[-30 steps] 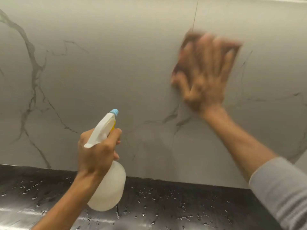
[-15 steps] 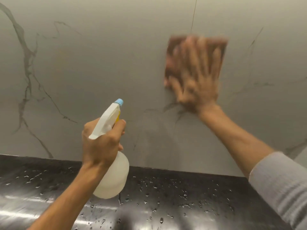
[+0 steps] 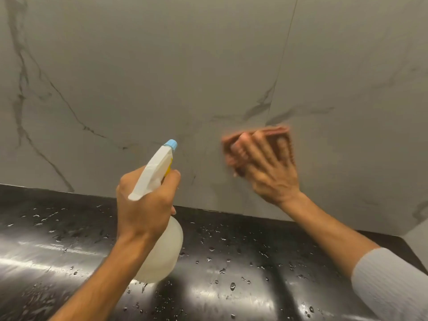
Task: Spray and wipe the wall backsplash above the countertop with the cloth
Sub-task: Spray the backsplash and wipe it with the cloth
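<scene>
Backsplash (image 3: 162,66) bare above, left; spray bottle (image 3: 159,228) and cloth (image 3: 281,135) crowd lower centre.

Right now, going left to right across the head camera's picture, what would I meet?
Dark marble veins on the backsplash → left hand gripping the spray bottle → right hand pressing the cloth to the wall → grey sleeve.

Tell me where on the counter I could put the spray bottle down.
The black countertop is bare but wet: free left of the left hand, and between both forearms under the cloth. The spray bottle hangs over the middle.
</scene>
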